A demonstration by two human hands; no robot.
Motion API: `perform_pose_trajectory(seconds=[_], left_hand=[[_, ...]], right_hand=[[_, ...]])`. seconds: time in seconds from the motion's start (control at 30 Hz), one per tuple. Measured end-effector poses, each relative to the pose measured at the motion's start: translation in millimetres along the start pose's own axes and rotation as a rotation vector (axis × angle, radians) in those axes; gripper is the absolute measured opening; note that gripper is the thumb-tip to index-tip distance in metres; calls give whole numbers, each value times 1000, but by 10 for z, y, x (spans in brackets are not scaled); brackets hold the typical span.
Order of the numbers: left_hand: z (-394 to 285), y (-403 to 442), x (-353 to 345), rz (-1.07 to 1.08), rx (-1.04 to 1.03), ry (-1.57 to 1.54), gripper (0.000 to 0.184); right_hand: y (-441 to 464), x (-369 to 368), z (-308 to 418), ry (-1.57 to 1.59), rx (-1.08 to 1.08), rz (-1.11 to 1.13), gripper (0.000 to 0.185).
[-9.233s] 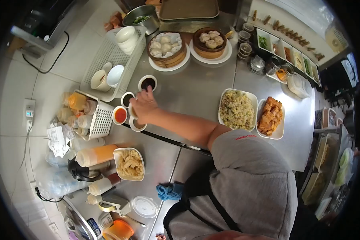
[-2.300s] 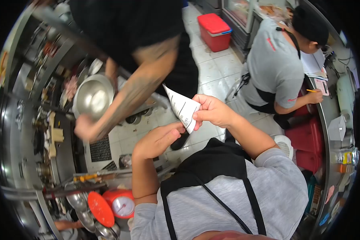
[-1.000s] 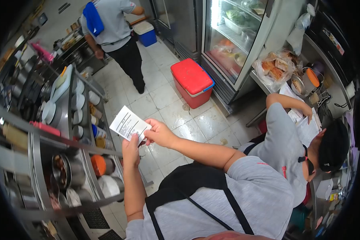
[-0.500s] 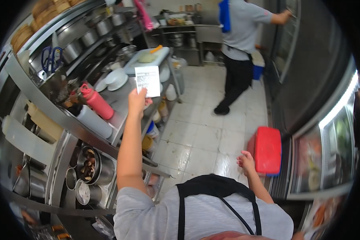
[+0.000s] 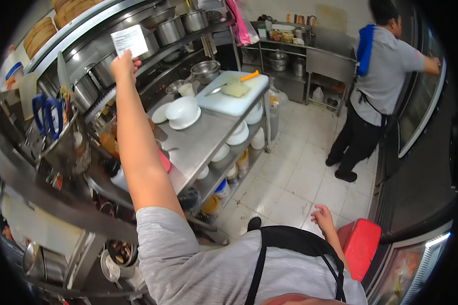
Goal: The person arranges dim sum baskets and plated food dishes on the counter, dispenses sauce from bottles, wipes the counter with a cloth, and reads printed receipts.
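Note:
In the head view, my left hand (image 5: pixel 125 66) pinches a white printed paper slip (image 5: pixel 130 40) by its lower edge. The arm is stretched out and raised, and the slip is in front of the steel pots (image 5: pixel 169 31) on the shelf. My right hand (image 5: pixel 321 217) hangs low at my side with its fingers apart and slightly bent, holding nothing. Close by it, on the floor, sits a red cooler box (image 5: pixel 360 248), which my right forearm partly covers.
A steel counter (image 5: pixel 183 145) carries a white bowl (image 5: pixel 181 111) and a cutting board (image 5: pixel 216 101) with an orange-handled knife (image 5: pixel 249 76). Another person (image 5: pixel 381 76) stands at right, one hand on a fridge door (image 5: pixel 422 107). Blue-handled scissors (image 5: pixel 47 116) stand at left.
My left hand has moved up and left with the slip, towards the pot shelf. The view has shifted, showing more of the counter. The other person has stepped nearer the fridge door.

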State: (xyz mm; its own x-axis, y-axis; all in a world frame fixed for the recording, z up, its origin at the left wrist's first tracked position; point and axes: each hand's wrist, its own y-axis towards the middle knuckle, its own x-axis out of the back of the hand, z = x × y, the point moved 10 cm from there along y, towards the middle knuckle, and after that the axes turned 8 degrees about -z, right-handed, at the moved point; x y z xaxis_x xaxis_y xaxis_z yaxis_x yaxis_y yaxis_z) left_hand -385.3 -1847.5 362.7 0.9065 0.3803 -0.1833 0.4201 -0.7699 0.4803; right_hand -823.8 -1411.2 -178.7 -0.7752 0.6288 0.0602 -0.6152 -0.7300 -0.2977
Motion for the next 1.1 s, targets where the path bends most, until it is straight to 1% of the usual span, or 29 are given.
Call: perform_pose_trajectory(seconds=[0.03,0.17,0.23,0.3,0.37,0.47,0.5,0.57,0.6,0.63,0.67,0.7,0.73,0.77,0.8,0.83,0.87,0.9,0.93,0.97,1.0,1.03,1.07,1.1], left_hand=[[-48,218,-44,-35,5,-39,21],[-346,1062,-188,-121,-122,-82,20],[-387,1445,-208,-167,-94,-65,18],[-450,1705,-222,-194,-65,-63,17],[-495,1871,-219,-204,-33,-69,16],[-639,2115,-223,-206,-114,-139,21],[-692,2130,-218,-212,-146,-156,22],[-684,2034,-170,-297,-185,-206,33],[-657,1839,-167,-328,-225,-300,39],[-547,1553,-214,-302,-164,-256,49],[-375,1291,-265,-291,-174,-348,43],[-176,1085,-345,-187,-187,-429,31],[-60,777,-409,-31,-361,-515,22],[119,346,-405,-68,-330,-398,16],[342,-46,-439,56,-319,-315,13],[705,-387,-441,133,-346,-366,13],[1098,-762,-331,98,-233,-74,13],[1367,-1159,-180,33,-220,117,13],[1719,-1493,-17,52,-252,248,13],[1862,-1885,206,76,-4,234,13],[2085,-2249,521,30,113,328,15],[2316,-2607,882,-2,127,501,19],[2405,-2994,1239,-54,291,503,26],[2288,-3389,1548,-244,416,279,30]], right_hand=[[90,70,-159,-8,-24,-40,30],[295,248,-618,-73,-102,-191,28],[377,226,-628,-151,-133,-237,30],[592,192,-790,-83,-85,-255,30],[893,81,-1085,-127,-102,-216,30],[1442,-89,-1509,-203,-122,-154,30],[1631,-201,-1540,-112,-60,-101,25],[1977,-478,-1480,-183,-75,3,24],[2164,-645,-1452,-265,-92,71,24],[2367,-823,-1380,-361,-90,164,24],[2581,-1009,-1308,-466,-73,274,24],[2781,-1236,-1226,-584,-44,407,24],[2943,-1489,-1132,-712,0,552,24],[3073,-1728,-1048,-847,57,703,24],[3161,-1933,-1016,-980,119,853,24],[3259,-2110,-1004,-1107,193,996,25],[3325,-2302,-981,-1223,274,1132,25],[3384,-2490,-967,-1323,359,1246,26],[3420,-2675,-923,-1421,446,1335,26],[2992,-2918,-496,-1517,554,1409,27],[2659,-3194,156,-1679,737,1392,40],[2693,-3430,157,-1747,959,1382,44],[2744,-3688,118,-1739,1025,1344,44],[2718,-3975,68,-1679,1181,1322,46]])
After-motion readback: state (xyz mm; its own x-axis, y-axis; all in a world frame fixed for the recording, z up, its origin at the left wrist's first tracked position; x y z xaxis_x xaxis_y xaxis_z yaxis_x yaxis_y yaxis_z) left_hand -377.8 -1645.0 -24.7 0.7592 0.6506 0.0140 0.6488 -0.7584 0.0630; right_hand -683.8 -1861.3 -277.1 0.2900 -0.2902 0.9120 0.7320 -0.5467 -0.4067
